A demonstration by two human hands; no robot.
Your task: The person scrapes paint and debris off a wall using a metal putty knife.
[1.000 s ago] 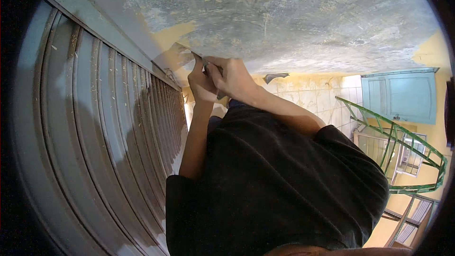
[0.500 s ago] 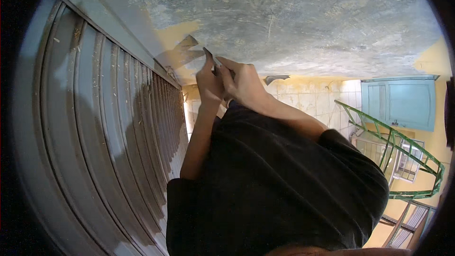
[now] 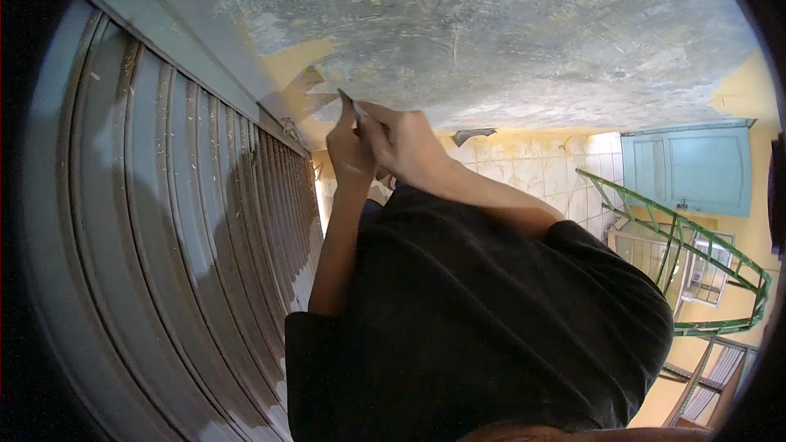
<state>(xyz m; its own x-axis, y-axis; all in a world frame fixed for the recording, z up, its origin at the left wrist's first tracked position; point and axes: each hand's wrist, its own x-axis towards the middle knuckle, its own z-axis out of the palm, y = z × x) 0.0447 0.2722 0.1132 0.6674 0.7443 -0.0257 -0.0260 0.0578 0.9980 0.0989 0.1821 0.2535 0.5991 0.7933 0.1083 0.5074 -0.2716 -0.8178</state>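
Observation:
My left hand (image 3: 352,151) and my right hand (image 3: 409,147) are close together just in front of the wall (image 3: 508,49). Between their fingers is a thin dark flat piece (image 3: 348,104), its pointed tip sticking up past the left fingers; its kind cannot be made out. Both hands look closed on it, though the right one's grip is partly hidden. The wall is rough, mottled grey, with yellow paint (image 3: 295,61) along its left border. Beyond the fingertips, a small brownish patch (image 3: 313,76) and a pale patch show on the wall.
Ribbed grey-blue shutter slats (image 3: 184,180) with light specks run down the left side. A dark curled piece (image 3: 473,135) lies by the wall's foot on pale tiles (image 3: 532,176). To the right are a green metal frame (image 3: 679,229) and a light-blue door (image 3: 708,168).
Both hands have shifted slightly left and downward with the dark piece. The dark flap shape beyond the fingertips now appears smaller, with a pale patch beside it.

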